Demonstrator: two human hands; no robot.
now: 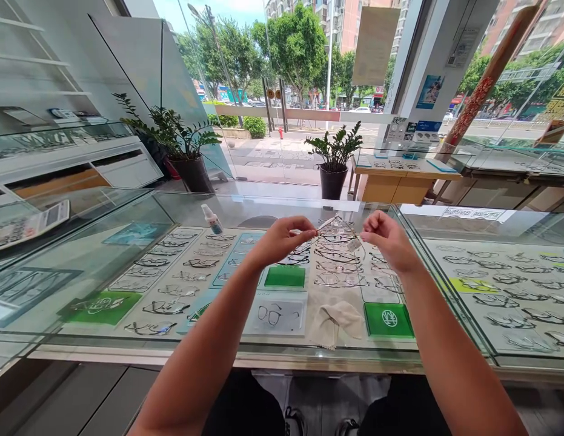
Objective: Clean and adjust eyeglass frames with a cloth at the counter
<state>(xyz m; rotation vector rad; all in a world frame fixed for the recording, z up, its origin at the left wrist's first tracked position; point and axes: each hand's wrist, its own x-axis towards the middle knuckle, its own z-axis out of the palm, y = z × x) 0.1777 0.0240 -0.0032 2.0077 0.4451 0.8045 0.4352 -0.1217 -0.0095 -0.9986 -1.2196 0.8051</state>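
A thin-framed pair of eyeglasses (329, 224) is held above the glass counter, a small pale tag hanging near its right side. My left hand (288, 237) is closed in a pinch on its left temple arm. On the other side, my right hand (387, 238) pinches near the tip of the right arm, its other fingers curled. Rows of eyeglasses in the display make the held frame's outline hard to separate. Nearer me, a crumpled beige cloth (336, 321) lies on the counter. To the left stands a small white-capped spray bottle (211, 220).
Under the glass counter (282, 351) lie several rows of eyeglasses and green cards, one a green card (389, 320) with a white logo. A calculator-like device (39, 227) rests at left. Potted plants (334, 178) and a wooden cabinet (400, 181) stand beyond, before the window.
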